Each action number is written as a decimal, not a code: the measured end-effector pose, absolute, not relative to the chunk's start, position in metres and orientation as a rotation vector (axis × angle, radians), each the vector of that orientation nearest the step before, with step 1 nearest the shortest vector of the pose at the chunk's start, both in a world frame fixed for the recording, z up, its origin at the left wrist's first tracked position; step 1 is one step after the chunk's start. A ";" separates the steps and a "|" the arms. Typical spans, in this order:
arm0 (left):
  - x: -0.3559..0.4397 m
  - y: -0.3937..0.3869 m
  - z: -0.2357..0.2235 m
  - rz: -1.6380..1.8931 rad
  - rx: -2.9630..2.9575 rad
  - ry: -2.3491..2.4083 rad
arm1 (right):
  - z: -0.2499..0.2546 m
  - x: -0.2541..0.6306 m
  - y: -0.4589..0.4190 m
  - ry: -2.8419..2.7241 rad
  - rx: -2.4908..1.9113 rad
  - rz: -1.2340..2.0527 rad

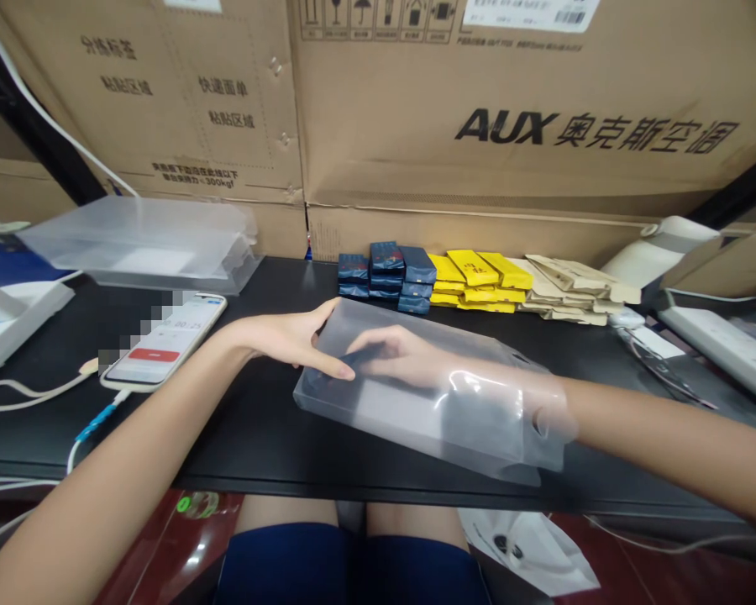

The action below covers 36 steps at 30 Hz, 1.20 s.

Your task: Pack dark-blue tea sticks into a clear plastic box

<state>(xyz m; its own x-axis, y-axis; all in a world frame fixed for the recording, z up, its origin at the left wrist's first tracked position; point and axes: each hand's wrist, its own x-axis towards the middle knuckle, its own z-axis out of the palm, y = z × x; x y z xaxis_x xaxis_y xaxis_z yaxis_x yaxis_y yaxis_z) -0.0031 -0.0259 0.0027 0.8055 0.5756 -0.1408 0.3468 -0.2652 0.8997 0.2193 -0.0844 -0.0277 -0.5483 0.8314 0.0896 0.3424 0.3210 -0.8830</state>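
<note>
A translucent plastic box (pixel 391 412) lies on its side at the middle of the black table, its flaps open at the right end. My left hand (pixel 306 336) grips the box's closed left end, thumb on top and fingers behind it. Through that open end my right hand (pixel 403 353) reaches inside, showing blurred through the plastic. Its fingers are slightly bent and the thumb stands apart, with nothing visible between them. Behind the box are stacked dark blue packets (pixel 387 273), yellow packets (pixel 479 277) and beige packets (pixel 573 286).
Another translucent box (pixel 151 244) stands at the back left. A phone (pixel 167 340) with a plugged-in cable lies left of my left forearm. At right are a white bottle (pixel 655 252) and a power strip (pixel 724 349). Large cartons (pixel 510 176) line the back.
</note>
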 end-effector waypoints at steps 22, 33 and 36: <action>-0.001 -0.031 0.009 0.224 1.829 0.808 | -0.050 0.192 -0.106 -1.792 -0.956 0.795; 0.017 -0.034 0.006 0.441 1.731 0.835 | -0.041 0.198 -0.125 -2.087 -0.699 0.294; 0.019 -0.033 0.003 0.503 1.767 0.741 | -0.045 0.200 -0.128 -2.145 -0.635 0.208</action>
<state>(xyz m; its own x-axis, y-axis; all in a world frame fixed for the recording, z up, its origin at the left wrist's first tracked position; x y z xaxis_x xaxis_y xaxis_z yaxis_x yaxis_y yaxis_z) 0.0187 -0.0331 0.0031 0.7141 0.6995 -0.0267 0.2340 -0.2026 0.9509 0.1997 -0.1277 -0.0454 -0.4959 0.5109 0.7021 0.3668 0.8562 -0.3639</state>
